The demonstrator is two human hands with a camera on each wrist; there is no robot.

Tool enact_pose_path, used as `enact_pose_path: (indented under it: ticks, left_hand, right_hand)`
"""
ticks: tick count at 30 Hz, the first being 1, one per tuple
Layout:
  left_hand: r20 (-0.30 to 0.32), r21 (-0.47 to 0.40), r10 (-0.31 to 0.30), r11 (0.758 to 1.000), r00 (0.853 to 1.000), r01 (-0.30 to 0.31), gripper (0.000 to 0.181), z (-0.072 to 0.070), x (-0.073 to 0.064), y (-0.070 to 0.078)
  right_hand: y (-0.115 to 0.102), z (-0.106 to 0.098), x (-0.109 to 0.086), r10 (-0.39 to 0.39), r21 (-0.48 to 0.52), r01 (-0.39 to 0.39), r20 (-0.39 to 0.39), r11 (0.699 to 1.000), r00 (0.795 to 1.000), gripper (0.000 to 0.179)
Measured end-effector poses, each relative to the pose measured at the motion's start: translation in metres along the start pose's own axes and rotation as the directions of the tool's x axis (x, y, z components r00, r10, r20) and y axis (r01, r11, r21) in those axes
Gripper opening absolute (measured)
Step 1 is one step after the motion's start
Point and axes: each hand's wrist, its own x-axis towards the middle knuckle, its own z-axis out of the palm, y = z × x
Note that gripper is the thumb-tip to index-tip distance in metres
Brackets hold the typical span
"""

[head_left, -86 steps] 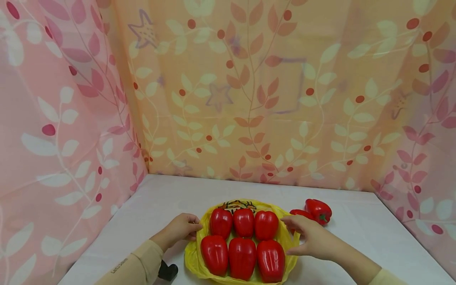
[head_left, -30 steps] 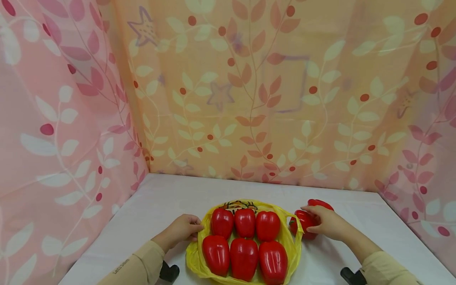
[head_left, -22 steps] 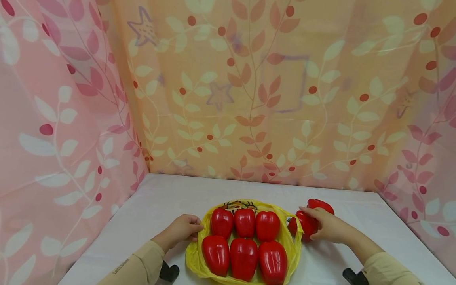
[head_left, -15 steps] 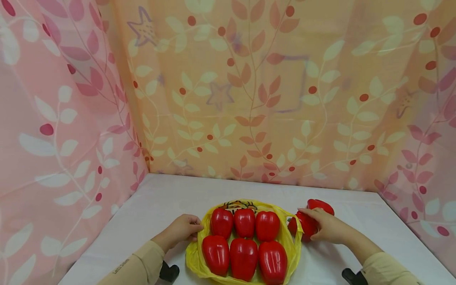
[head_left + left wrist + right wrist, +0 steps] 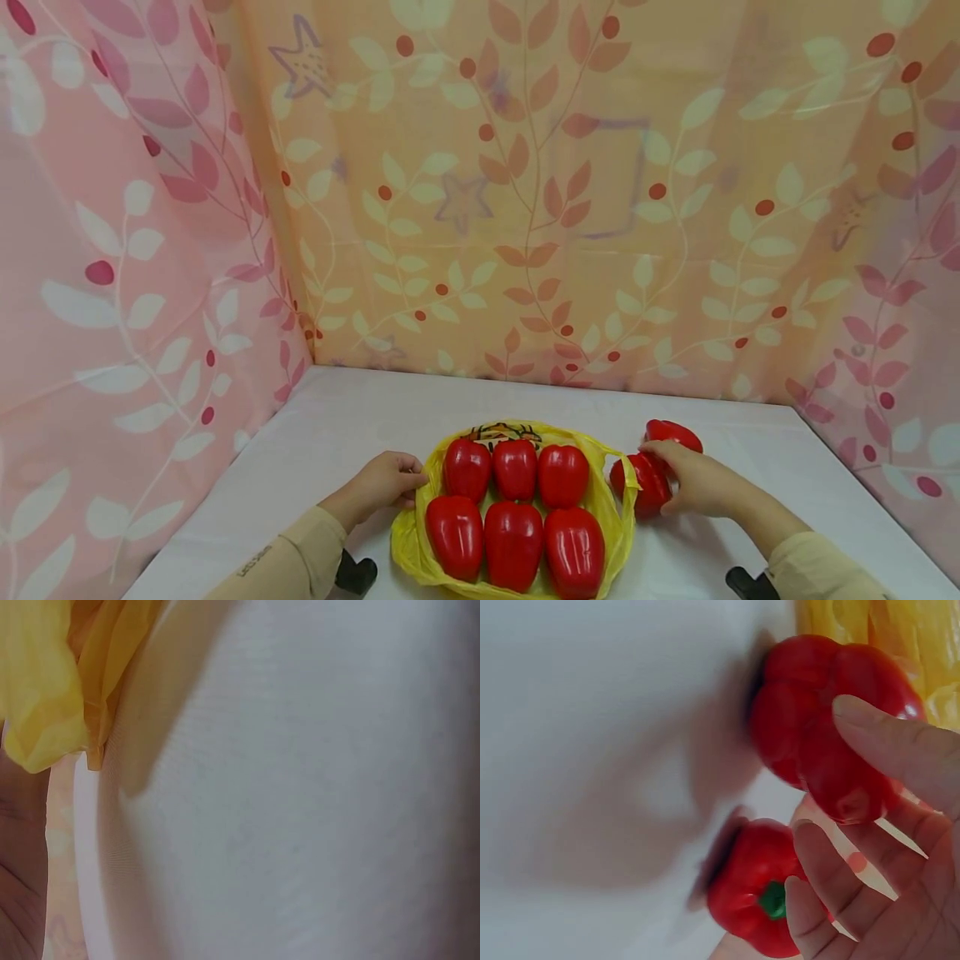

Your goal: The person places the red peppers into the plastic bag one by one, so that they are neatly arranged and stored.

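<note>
My left hand (image 5: 381, 481) pinches the left rim of a yellow plastic bag (image 5: 407, 546), spread open on the white table. Inside it, several red bell peppers (image 5: 512, 532) lie in two rows. A corner of the bag (image 5: 45, 690) shows in the left wrist view, the fingertips hidden. Just right of the bag, my right hand (image 5: 693, 477) holds a loose red bell pepper (image 5: 651, 483) between thumb and fingers; the right wrist view shows the thumb across this pepper (image 5: 802, 712). Behind it lies another red pepper (image 5: 675, 433), its green stem (image 5: 772, 900) visible in the right wrist view.
Patterned curtains (image 5: 480, 208) enclose the white table (image 5: 352, 408) at the back and both sides. Dark straps or mounts (image 5: 356, 573) sit at both wrists. A looped handle (image 5: 628, 479) of the bag stands up at its right side.
My right hand has left the bag's right rim and moved right onto the nearer loose pepper, which has turned and shifted slightly. My left hand has stayed at the bag's left rim.
</note>
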Motion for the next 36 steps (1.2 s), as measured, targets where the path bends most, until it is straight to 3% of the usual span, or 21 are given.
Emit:
enact_pose_path:
  ticks: [21,26,36]
  left_hand:
    - [0.006,0.002,-0.005,1.000,1.000,0.005,0.019,-0.001,0.001,0.000]
    - [0.000,0.008,-0.010,1.000,1.000,0.010,0.019,0.000,-0.001,0.001]
    - [-0.006,0.009,-0.021,1.000,1.000,0.021,0.019,-0.001,-0.001,0.000]
  right_hand:
    - [0.017,0.015,-0.011,-0.025,0.154,0.034,-0.060,0.988,0.998,0.091]
    - [0.017,0.016,-0.014,0.003,0.201,0.010,-0.064,0.980,0.998,0.092]
    - [0.019,0.017,-0.015,0.012,0.166,0.005,-0.102,0.986,0.995,0.091]
